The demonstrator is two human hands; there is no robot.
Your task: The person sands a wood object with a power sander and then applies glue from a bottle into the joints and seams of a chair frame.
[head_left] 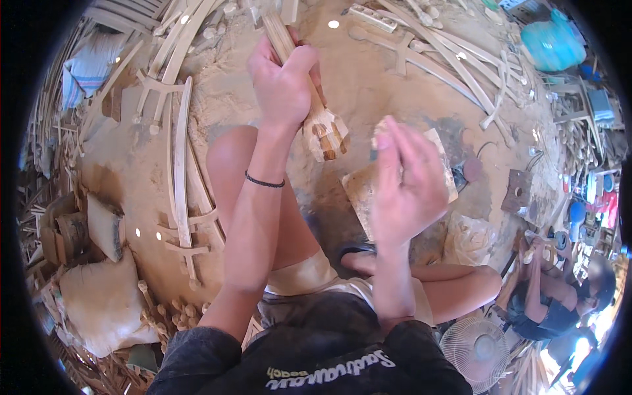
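Note:
My left hand is wrapped round a long wooden piece held up at an angle in front of me. Its lower end is wide and faceted, with pale faces and darker brown patches; the upper shaft rises past my fingers. To the right, apart from the wood, my right hand is raised with its fingers pinched together. Between the fingertips is a small tan scrap, too blurred to name. Below and behind the right hand, a flat pale board lies on the ground.
Sword-shaped wooden pieces lie on the sandy ground at left, with more at far right. A stuffed sack sits near left, a fan near right. Another person works at right. A teal bag stands beyond.

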